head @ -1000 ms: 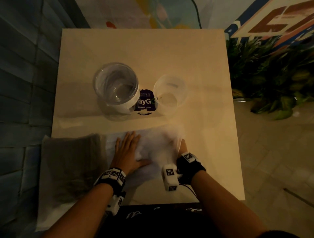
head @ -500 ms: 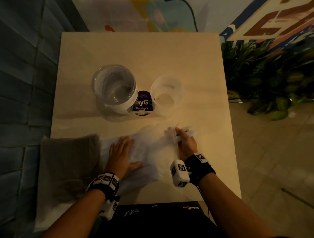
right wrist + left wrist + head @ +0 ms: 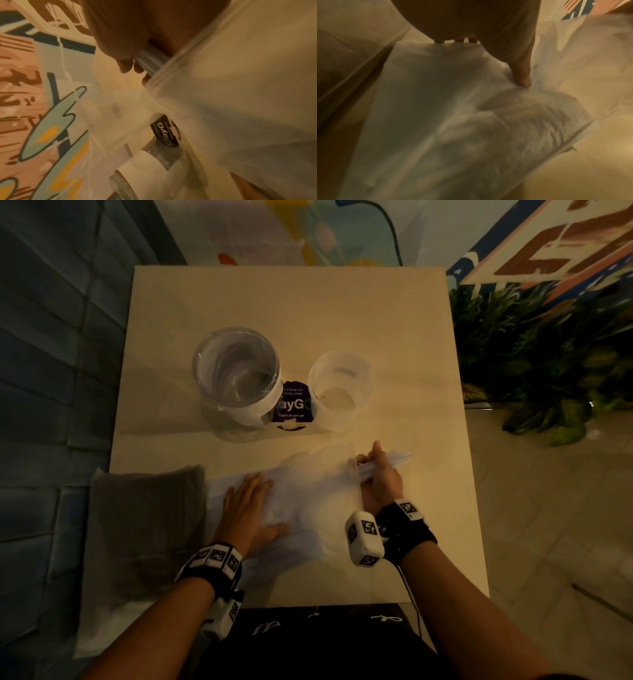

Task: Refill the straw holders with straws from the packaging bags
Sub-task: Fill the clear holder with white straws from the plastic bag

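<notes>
Head view shows the straws (image 3: 383,463) as a pale bundle in our right hand (image 3: 382,474), whose fingers are curled around them at the mouth of the clear packaging bag (image 3: 308,491); one end pokes out to the right past the knuckles. From the right wrist view we see the straws (image 3: 150,60) as grey tubes under the fingers, with the bag film just beside them. Our left hand (image 3: 248,508) lies flat, fingers straight, pressing the bag onto the tabletop (image 3: 291,313); the left wrist view shows the thumb (image 3: 522,75) pushing into the crinkled film.

Beyond the bag stand two holders: a large clear jar (image 3: 238,378) with a white band, and just right of it a smaller translucent cup (image 3: 340,388), with a purple sticker (image 3: 293,405) between them. We cannot tell whether either already holds straws. A second, darker bag (image 3: 147,529) lies at the left, overhanging the near edge.

We judge the step to be drawing a bundle out of the bag. Next we would need to pull it clear of the film, turn it upright and lower it into a holder, keeping the grip snug so none slip loose.
</notes>
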Demonstrator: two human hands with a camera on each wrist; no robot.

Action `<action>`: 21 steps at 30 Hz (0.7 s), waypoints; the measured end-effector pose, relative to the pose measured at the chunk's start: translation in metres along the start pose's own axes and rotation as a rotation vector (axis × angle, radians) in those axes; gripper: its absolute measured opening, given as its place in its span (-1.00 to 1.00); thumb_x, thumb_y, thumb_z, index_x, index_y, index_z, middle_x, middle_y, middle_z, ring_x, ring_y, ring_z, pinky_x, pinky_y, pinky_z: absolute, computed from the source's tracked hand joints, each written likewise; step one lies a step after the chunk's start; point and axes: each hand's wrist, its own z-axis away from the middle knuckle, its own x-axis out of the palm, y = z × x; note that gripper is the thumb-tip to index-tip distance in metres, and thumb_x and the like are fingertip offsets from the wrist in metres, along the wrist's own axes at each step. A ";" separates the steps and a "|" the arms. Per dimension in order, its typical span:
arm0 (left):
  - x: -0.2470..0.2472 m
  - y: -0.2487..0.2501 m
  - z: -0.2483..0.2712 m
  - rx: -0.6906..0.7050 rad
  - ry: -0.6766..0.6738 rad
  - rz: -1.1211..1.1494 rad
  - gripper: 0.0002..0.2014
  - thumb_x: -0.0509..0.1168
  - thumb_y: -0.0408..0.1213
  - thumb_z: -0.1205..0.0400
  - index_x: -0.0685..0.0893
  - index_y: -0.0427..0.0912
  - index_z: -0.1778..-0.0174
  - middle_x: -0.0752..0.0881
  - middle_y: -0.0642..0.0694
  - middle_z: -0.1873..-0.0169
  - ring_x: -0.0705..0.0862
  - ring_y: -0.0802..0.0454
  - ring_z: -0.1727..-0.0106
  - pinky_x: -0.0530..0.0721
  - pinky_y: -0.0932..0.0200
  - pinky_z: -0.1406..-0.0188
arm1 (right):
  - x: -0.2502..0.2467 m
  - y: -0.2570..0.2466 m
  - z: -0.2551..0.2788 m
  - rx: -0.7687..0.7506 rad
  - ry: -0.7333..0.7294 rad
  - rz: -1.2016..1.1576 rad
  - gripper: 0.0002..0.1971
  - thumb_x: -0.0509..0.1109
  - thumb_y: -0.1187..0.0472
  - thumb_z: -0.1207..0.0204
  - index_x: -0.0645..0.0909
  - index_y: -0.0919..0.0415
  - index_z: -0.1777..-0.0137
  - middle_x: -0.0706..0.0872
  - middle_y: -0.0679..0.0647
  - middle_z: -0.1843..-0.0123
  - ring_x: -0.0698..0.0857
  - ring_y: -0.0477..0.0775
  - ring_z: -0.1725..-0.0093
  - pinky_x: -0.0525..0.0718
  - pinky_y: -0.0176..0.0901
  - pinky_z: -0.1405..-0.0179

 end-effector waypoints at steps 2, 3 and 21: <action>-0.001 -0.001 0.002 0.003 0.000 0.017 0.19 0.00 0.62 -0.20 0.23 -0.08 -0.68 0.19 -0.16 -0.69 0.15 -0.16 -0.71 0.14 -0.27 -0.63 | -0.002 -0.011 -0.003 -0.061 -0.010 -0.041 -0.63 0.33 0.05 -0.69 0.46 0.19 0.33 0.60 0.11 0.45 0.61 0.14 0.37 0.67 0.05 0.15; -0.002 -0.001 0.003 0.001 -0.006 0.026 0.18 0.01 0.62 -0.20 0.22 -0.06 -0.68 0.17 -0.13 -0.70 0.12 -0.14 -0.71 0.10 -0.25 -0.64 | -0.003 -0.017 -0.003 -0.099 -0.018 -0.032 -0.61 0.29 0.04 -0.71 0.43 0.18 0.34 0.58 0.10 0.47 0.60 0.14 0.40 0.65 0.05 0.18; -0.070 0.065 0.029 0.193 0.218 0.662 -0.08 0.43 0.40 -0.36 0.26 0.17 -0.59 0.38 0.20 -0.54 0.37 0.16 -0.55 0.36 0.02 -0.54 | 0.042 -0.107 0.089 -0.634 -0.221 0.150 -0.61 0.29 0.05 -0.71 0.33 0.09 0.35 0.25 0.01 0.51 0.22 -0.02 0.53 0.26 -0.17 0.54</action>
